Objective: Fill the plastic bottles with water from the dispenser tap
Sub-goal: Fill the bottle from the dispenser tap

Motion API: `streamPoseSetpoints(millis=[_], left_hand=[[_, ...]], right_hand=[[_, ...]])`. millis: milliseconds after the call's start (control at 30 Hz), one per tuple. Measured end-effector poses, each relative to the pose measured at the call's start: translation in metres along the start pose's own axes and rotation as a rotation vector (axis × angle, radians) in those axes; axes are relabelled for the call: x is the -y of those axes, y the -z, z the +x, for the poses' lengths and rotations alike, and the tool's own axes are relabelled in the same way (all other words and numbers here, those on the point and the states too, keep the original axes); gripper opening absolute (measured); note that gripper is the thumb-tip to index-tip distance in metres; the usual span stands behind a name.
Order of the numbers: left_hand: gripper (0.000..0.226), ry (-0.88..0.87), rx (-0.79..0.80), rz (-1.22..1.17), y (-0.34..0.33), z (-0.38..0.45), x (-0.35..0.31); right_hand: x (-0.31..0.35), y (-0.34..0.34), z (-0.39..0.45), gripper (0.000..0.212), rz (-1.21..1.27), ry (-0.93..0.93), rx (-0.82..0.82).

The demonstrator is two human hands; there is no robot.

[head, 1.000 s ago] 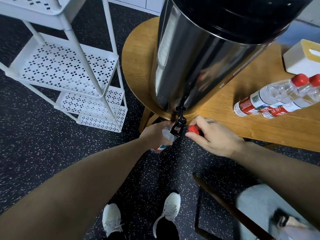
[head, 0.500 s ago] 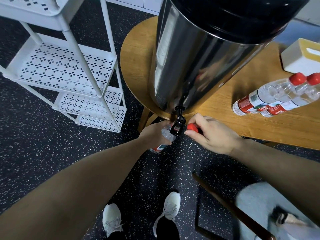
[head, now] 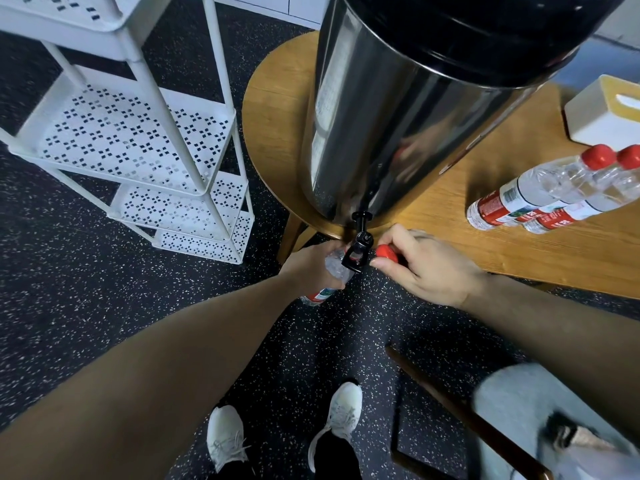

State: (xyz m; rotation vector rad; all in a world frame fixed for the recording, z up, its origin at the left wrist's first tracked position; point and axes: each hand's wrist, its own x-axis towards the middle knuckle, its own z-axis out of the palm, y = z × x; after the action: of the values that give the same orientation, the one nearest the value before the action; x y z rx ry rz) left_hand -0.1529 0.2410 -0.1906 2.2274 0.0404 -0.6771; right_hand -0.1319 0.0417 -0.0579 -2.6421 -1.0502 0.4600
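Note:
A tall steel water dispenser [head: 398,109] stands on a round wooden table [head: 277,109], its black tap [head: 356,251] hanging over the table's edge. My left hand [head: 311,265] grips a clear plastic bottle [head: 334,275] with a red label, holding its mouth under the tap. My right hand [head: 426,265] pinches a red bottle cap [head: 387,251] just right of the tap. Two capped bottles [head: 540,192] with red caps lie side by side on the table at the right.
A white perforated shelf rack [head: 138,133] stands on the dark speckled floor to the left of the table. A white and yellow box [head: 602,112] sits at the table's far right. A dark wooden chair frame [head: 460,414] is by my right leg, my shoes below.

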Motion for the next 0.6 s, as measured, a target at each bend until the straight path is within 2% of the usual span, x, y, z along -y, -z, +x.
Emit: streamPoseSetpoints(millis=[600], left_hand=[[0.075,-0.017,-0.017,0.019,-0.0031,0.0013,0.0028]], right_hand=[[0.0007,0.0005,-0.0023,0.062,-0.009,0.015,-0.015]])
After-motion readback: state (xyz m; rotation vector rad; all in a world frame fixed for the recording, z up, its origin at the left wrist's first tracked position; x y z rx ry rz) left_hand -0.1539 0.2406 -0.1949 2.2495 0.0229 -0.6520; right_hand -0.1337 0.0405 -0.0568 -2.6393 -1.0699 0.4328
